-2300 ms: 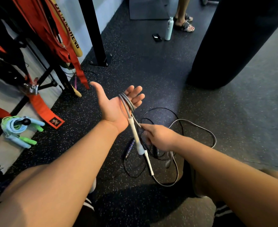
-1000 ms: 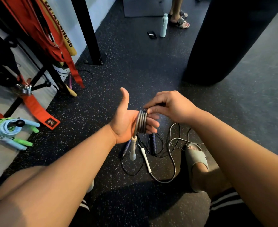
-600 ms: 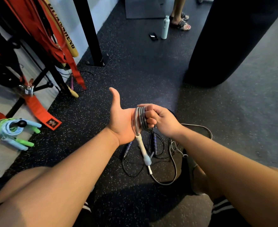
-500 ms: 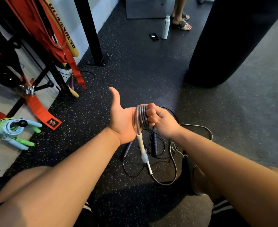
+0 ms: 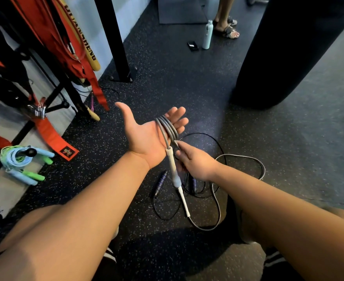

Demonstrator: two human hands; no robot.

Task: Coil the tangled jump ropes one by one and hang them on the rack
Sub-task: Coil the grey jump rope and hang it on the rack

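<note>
Head view. Left hand [image 5: 146, 136] lay spread flat, palm up, with the grey rope [image 5: 167, 126] wound in several turns round its fingers; one white handle [image 5: 172, 165] hung below the wrist. Right hand [image 5: 193, 163], closed over the coil half a second earlier, had dropped beneath the palm and pinched the free strand. Judged: another turn was being drawn. Much slack lay on the floor [image 5: 187, 88], and the rack [image 5: 57, 107] stood well apart.

Loops of grey rope [image 5: 166, 127] around left hand [image 5: 144, 136]
</note>
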